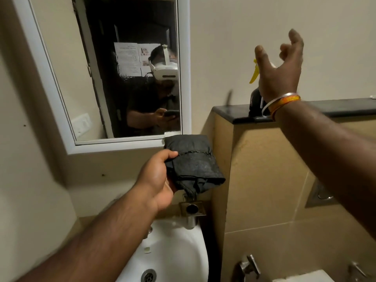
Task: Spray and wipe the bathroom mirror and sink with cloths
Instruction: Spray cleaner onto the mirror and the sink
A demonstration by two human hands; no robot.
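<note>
The left hand (157,180) gripped a folded dark cloth (193,165), thumb on top and the fingers curled under it, and held it above the tap (191,212) and the white sink (173,251), just below the lower right corner of the mirror (126,78). The cloth's top edge overlapped the white mirror frame (61,110) in the view; whether it touched the frame could not be told. The right hand (281,66) was raised in front of the spray bottle (257,102), its fingers spread and loosely bent, gripping nothing. The bottle stood on the dark ledge (335,108) that topped the tiled half wall (264,169) to the right of the mirror; its dark body and yellow trigger (254,74) showed behind the hand, which hid part of it. Whether the palm touched the bottle's head could not be told. Two bangles (283,102), one white and one orange, sat on the right wrist. The mirror glass showed streaks in its middle and reflected a person wearing a white headset. The sink's metal drain (148,275) showed at the bottom edge, and metal wall taps (249,265) were fixed low on the right.
</note>
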